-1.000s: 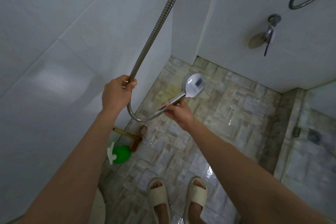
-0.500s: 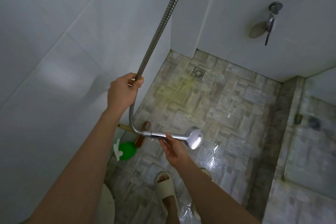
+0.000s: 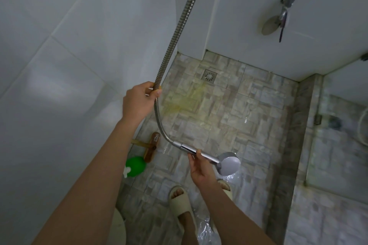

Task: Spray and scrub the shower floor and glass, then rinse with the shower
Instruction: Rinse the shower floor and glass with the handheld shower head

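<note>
While floor point(image 3: 256, 105) is glistening wet, rinse step is seemingly running: right hand point(image 3: 201, 171) gripping shower head point(image 3: 228, 165) handle, well short of drain point(image 3: 209, 75); left hand point(image 3: 139, 101) gripping hose point(image 3: 175, 32) left of drain. Next move is likely calling for sweeping spray toward drain.

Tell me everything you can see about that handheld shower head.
The handheld shower head looks like shiny chrome: a round head on a straight handle, joined to a ribbed metal hose that curves up out of view. It is held roughly level above the wet tiled floor. The right hand grips its handle; the left hand holds the hose higher up. Whether water is running is unclear.
</note>
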The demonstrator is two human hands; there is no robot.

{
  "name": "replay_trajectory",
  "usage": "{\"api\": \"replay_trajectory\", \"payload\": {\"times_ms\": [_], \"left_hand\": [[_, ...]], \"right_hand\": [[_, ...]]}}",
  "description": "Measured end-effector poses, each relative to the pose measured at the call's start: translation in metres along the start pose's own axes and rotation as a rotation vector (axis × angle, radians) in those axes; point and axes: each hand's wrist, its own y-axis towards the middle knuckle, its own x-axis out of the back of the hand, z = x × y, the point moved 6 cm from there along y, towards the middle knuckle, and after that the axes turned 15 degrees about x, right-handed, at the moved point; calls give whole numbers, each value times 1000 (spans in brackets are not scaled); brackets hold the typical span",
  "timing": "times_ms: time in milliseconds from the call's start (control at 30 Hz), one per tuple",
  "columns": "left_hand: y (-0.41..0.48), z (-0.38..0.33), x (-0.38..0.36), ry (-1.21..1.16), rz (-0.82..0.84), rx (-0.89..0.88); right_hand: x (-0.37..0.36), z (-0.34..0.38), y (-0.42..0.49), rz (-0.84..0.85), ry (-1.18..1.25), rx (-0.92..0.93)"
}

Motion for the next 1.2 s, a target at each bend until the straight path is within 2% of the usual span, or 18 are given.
{"api": "replay_trajectory", "payload": {"times_ms": [333, 500, 833, 1000, 1200], "left_hand": [[2, -14, -26, 16, 57, 25], [-2, -23, -45, 19, 98, 21], [-13, -48, -92, 37, 169, 7], [-16, -57, -102, 61, 137, -3], [-11, -53, -96, 64, 83, 7]], "right_hand": [[6, 36, 12, -16, 8, 26], [21, 54, 9, -76, -32, 15], [48, 101, 24, -228, 0, 167], [38, 119, 33, -163, -8, 163], [22, 144, 34, -31, -156, 92]]}}
